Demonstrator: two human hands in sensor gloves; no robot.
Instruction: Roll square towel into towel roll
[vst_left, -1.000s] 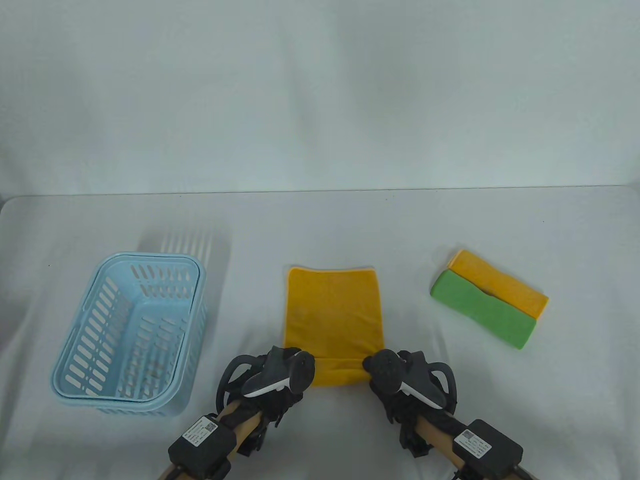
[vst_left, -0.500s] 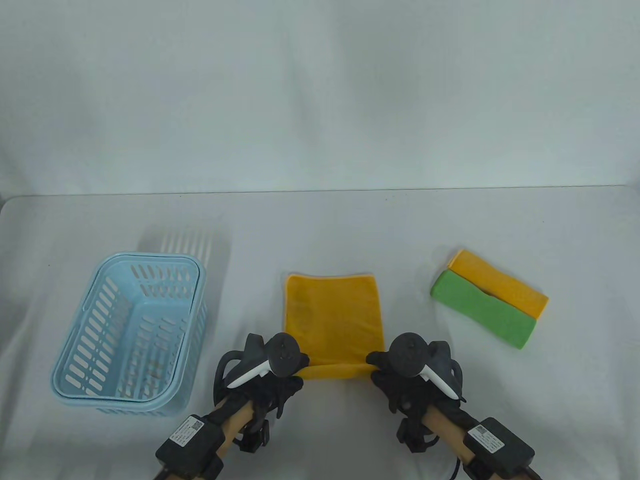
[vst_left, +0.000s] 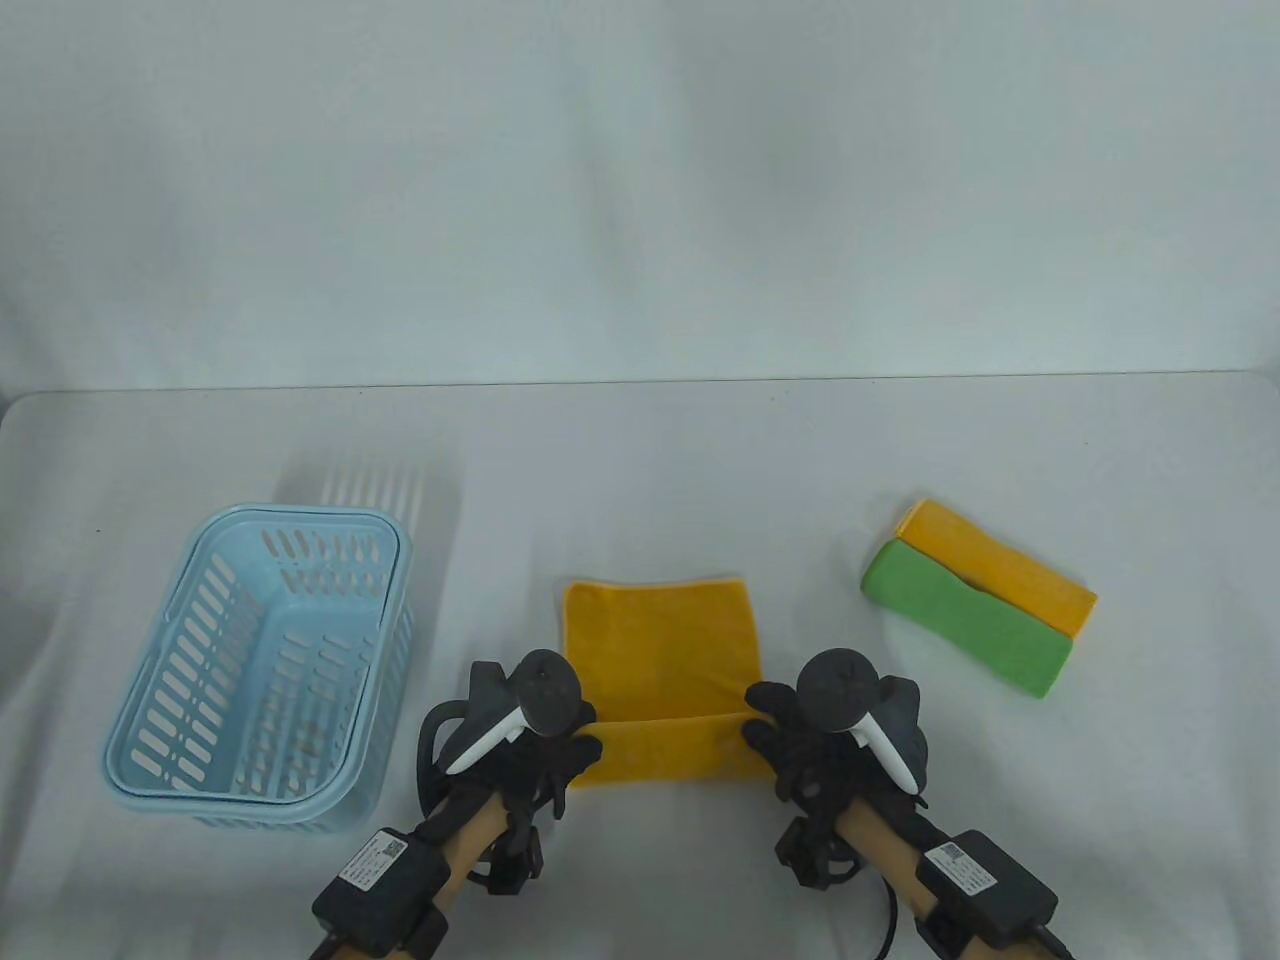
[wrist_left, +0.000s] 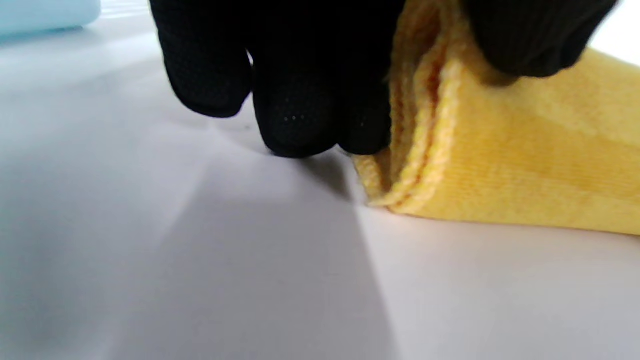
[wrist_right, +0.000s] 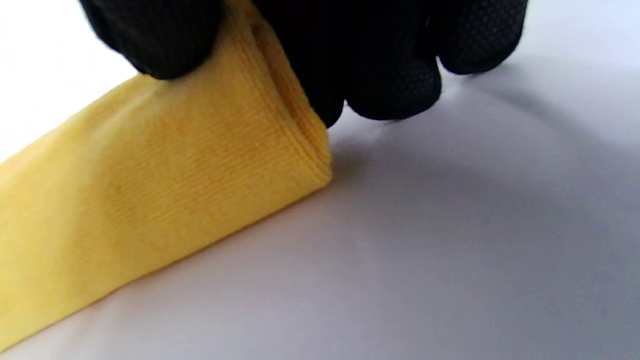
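Bright, even overhead light casts soft shadows (wrist views blur up close).

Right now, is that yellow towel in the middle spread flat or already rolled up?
Partly rolled. The yellow towel has its near edge turned into a thick band, pinched by the left hand and right hand; the far part lies flat.

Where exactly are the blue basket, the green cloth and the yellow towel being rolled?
Blue basket (vst_left: 385, 560), table view, far right rim.
Green cloth (vst_left: 960, 615), table view, middle of its top.
Yellow towel (vst_left: 660, 640), table view, flat unrolled part.

White table (vst_left: 640, 450); pale wall (vst_left: 640, 180) behind — soft light.
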